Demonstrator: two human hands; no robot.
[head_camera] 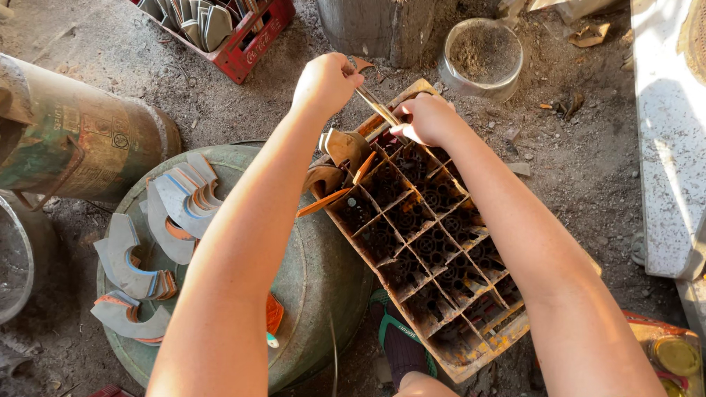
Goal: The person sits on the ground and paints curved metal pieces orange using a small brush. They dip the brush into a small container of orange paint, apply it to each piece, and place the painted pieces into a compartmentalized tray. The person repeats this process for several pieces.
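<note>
Dirt floor (588, 169), dusty, littered with scraps. At frame centre, a wooden crate (434, 257) with a grid of compartments, most holding dark round pieces; the upper-left cells carry a few curved rusty pieces (340, 147). Left hand (325, 82) and right hand (426, 117), both closed, pinch a thin metal rod (376, 105) above the crate's upper corner. Left of centre, grey curved pieces (184, 198) lie stacked on a round green lid (316, 272), seemingly unsorted.

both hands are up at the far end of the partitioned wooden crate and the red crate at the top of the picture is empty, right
Not quite. In the head view the red crate holds grey curved pieces. Both the left hand and right hand are indeed at the far end of the wooden crate.
</note>
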